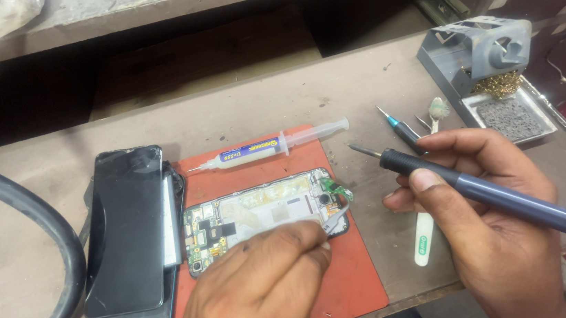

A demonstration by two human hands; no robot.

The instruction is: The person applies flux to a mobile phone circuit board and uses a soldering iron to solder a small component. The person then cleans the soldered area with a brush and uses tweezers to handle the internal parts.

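Note:
An opened phone [247, 218] with bare circuit boards lies on an orange mat [352, 270]. My left hand [260, 285] pinches metal tweezers [337, 217] whose tips rest at the phone's right end, by a small green board. My right hand [490, 222] holds a grey soldering iron [493, 190] like a pen. Its tip [358, 149] points left, hovering above the mat's right edge, apart from the phone.
A flux syringe [272, 149] lies across the mat's far edge. Stacked dark phone panels [128, 243] sit left of the mat. A soldering stand with brass wool and sponge [489, 70] is far right. A teal-tipped tool [401, 130] and a white tool [423, 239] lie near my right hand. A thick black cable [40, 224] curves at left.

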